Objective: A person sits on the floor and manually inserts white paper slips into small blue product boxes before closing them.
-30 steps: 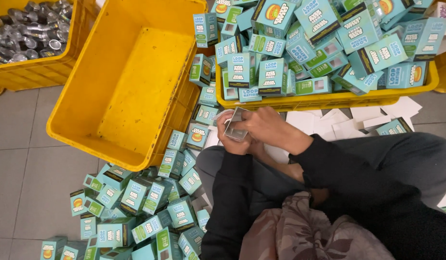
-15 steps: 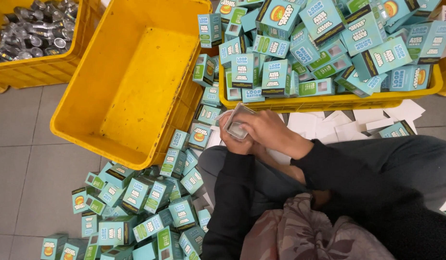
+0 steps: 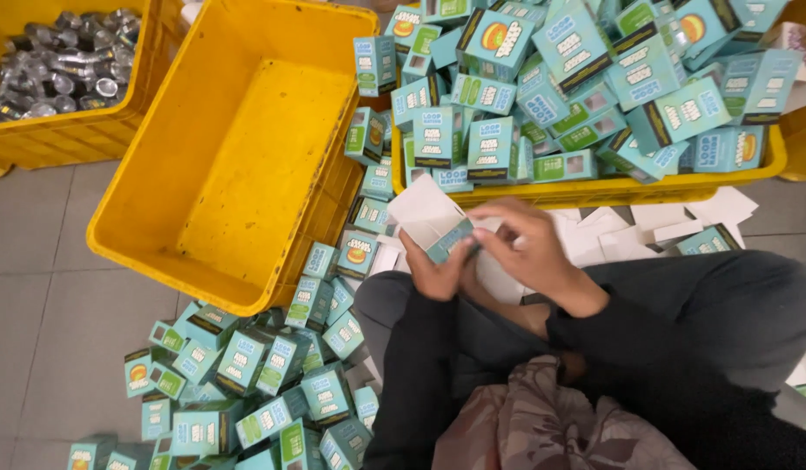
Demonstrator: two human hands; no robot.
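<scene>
Head view, hands outward. Left hand (image 3: 433,270): grasping a small teal carton (image 3: 438,228) from below, its white flap open and raised. Right hand (image 3: 520,248): fingers pinching the same carton at its near end, above the person's lap. Dark sleeves on both arms. White card pieces (image 3: 673,218): scattered on the floor beyond the hands. Yellow crate (image 3: 594,187): just beyond, heaped with teal cartons. Empty yellow crate (image 3: 238,165): to the left, tilted. Loose teal cartons (image 3: 246,383): piled on the grey tiled floor at lower left. Third yellow crate (image 3: 63,130), far left: holds small silver jars (image 3: 59,74).
</scene>
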